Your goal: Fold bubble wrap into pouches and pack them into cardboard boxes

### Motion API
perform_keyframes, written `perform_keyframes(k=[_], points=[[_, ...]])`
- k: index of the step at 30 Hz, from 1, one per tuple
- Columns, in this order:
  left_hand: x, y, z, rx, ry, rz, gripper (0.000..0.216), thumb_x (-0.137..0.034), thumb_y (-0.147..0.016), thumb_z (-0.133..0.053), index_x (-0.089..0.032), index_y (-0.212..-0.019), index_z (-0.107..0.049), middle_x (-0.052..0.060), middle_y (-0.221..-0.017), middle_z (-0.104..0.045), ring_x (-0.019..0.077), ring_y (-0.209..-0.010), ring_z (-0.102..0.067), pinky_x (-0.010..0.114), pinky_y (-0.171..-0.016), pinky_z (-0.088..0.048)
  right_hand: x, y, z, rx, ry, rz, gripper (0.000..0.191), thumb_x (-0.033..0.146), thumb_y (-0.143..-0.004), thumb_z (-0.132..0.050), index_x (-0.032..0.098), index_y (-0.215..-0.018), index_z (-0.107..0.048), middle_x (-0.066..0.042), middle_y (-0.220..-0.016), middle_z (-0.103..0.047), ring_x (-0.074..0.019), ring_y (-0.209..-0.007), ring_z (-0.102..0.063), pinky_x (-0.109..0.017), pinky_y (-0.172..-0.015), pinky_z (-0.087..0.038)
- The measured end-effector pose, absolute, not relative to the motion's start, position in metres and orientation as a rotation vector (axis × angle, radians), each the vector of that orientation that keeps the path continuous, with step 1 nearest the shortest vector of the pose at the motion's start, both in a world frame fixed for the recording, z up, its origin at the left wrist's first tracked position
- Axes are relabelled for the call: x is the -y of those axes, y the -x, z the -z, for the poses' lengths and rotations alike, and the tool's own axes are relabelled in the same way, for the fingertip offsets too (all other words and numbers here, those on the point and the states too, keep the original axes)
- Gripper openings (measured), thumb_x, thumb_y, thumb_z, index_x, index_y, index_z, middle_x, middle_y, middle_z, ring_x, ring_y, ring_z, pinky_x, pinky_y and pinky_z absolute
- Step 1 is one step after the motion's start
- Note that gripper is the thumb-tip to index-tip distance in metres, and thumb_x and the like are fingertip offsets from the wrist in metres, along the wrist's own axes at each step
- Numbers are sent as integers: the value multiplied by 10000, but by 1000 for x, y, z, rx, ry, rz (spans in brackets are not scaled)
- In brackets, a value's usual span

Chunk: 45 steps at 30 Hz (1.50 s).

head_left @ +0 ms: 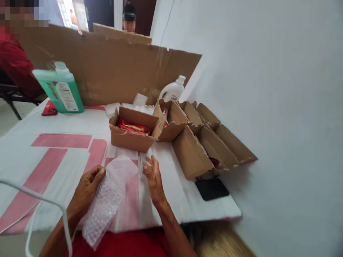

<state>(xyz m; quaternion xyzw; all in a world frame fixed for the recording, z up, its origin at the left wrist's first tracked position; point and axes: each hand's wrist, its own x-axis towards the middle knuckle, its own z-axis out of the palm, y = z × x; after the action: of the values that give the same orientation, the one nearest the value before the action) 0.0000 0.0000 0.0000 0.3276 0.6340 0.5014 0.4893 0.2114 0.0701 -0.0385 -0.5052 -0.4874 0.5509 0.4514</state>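
My left hand (92, 182) pinches the upper left edge of a clear bubble wrap bag (105, 201), which hangs over the table's front edge toward my lap. To the right of the bag, my right hand (153, 178) is raised with its fingers apart and nothing in them. Just beyond that hand stands a small open cardboard box (131, 140) with red packets (134, 126) inside.
Several cardboard bins (195, 151) stand on the right by the wall. A black phone (212, 189) lies near the right edge. A green liquid jug (65, 92), a white jug (173, 89) and a cardboard screen (115, 67) are behind. A white cable (34, 195) crosses the left.
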Motion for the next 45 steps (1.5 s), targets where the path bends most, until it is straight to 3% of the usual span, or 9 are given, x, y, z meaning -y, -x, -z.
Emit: perform_keyframes(k=[4,6,13,18,25,31,37,41,45], points=[[5,-8,-3,-1410,-922,-1055,534,-715,-709,-706,-213,-690,-523,-74,-580,-401,83,-500,-327,197,-447,-285,-32,-234,35,1096,1078,-1922,711,607,-846,-672,181,-1386,-493,-198,-1362,-586,-257,-953,-720,-343,-723,-550],[7,-11,-5,-1349,-919,-1011,534,-704,-719,-710,-209,-691,-512,-78,-577,-390,76,-493,-317,190,-445,-273,-20,-247,36,1128,1032,-1981,687,553,-814,-733,191,-1361,-530,-169,-1309,-620,-237,-940,-710,-319,-710,-538],[14,-34,-10,-1203,-624,-1034,471,-601,-718,-782,-203,-764,-533,-67,-597,-516,80,-489,-407,193,-467,-345,19,-257,34,1738,1030,-1329,1052,381,-598,-943,296,-1514,-431,-111,-1556,-424,-309,-1429,-401,-498,-1150,-390],[9,-44,4,-1142,-547,-963,455,-581,-724,-782,-191,-743,-548,-58,-583,-525,91,-505,-444,214,-507,-376,19,-247,41,1695,959,-953,337,127,-917,-608,272,-1208,-698,-59,-1192,-711,-211,-1134,-641,-395,-1019,-502],[-6,-14,28,-1563,-1291,-771,453,-635,-854,-594,-200,-964,-650,46,-909,-691,185,-787,-619,309,-712,-485,-1,-279,37,2215,1059,-706,111,150,-936,-634,199,-849,-682,-26,-809,-675,-170,-754,-610,-272,-668,-457],[7,-26,29,-1456,-1935,-738,552,-606,-780,-733,-281,-1213,-625,56,-1224,-668,254,-1155,-613,410,-975,-481,-3,-279,35,2413,1369,-725,253,251,-808,-840,197,-771,-596,38,-760,-600,-112,-639,-490,-244,-583,-287],[19,-31,40,-1323,-2195,-674,297,-492,-904,-651,-283,-1115,-673,36,-1107,-708,215,-1037,-663,387,-911,-486,-1,-281,40,2294,1429,-935,543,472,-824,-803,188,-591,-403,70,-597,-436,-87,-578,-357,-254,-567,-198],[20,-26,42,-1344,-2251,-726,394,-492,-871,-691,-278,-1199,-649,49,-1154,-705,224,-1070,-661,384,-920,-501,-1,-285,39,2202,1475,-1047,653,650,-811,-727,190,-558,-339,74,-548,-366,-82,-557,-303,-261,-554,-177],[17,-24,50,-1354,-2255,-715,239,-272,-919,-571,-267,-1133,-678,42,-1101,-728,206,-1039,-681,364,-894,-514,-1,-285,36,2174,1416,-1139,689,718,-780,-699,187,-548,-327,73,-552,-338,-76,-557,-285,-264,-547,-166]])
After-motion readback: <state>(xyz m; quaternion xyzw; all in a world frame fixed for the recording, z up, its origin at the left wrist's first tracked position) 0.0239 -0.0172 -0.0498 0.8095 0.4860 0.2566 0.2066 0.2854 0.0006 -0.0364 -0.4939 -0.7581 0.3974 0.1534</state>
